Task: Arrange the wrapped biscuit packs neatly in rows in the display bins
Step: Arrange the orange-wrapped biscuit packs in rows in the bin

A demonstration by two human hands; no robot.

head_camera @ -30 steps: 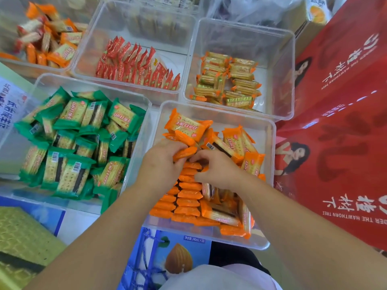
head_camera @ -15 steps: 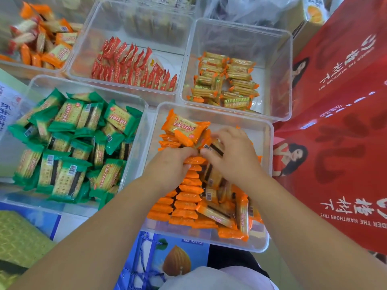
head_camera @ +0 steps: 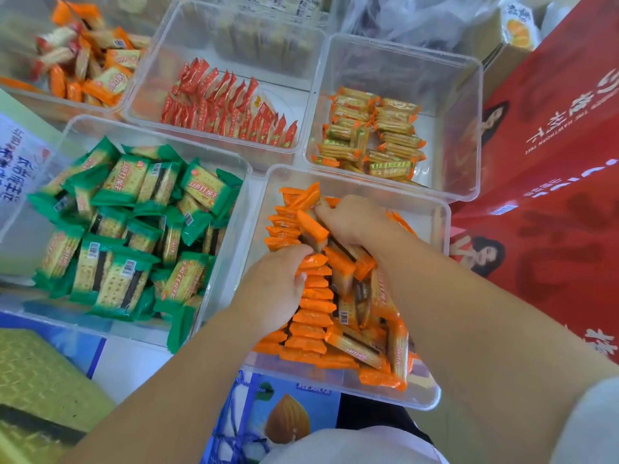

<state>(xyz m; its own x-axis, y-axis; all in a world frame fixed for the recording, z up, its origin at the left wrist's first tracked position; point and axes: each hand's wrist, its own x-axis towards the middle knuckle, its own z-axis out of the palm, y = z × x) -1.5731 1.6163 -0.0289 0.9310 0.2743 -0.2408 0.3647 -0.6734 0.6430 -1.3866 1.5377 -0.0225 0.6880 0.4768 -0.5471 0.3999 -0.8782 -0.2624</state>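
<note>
In the nearest clear plastic bin [head_camera: 432, 395], your left hand [head_camera: 273, 291] curls its fingers over the upright row of orange-wrapped biscuit packs [head_camera: 311, 316] along the bin's left side, with loose ones heaped beside it. Just beyond, your right hand [head_camera: 356, 221] grips packs at the row's far end. Green-wrapped packs [head_camera: 134, 229] fill the bin to the left, and red-wrapped packs [head_camera: 227, 107] stand farther back.

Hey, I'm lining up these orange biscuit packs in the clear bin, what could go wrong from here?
1. The row of orange packs stands on edge, held by the left hand; letting go could tip it over.
2. The right hand grips a handful of packs; squeezing hard might crack biscuits, or one may slip out.
3. The loose orange packs lie jumbled against the row and may slide into it.
</note>
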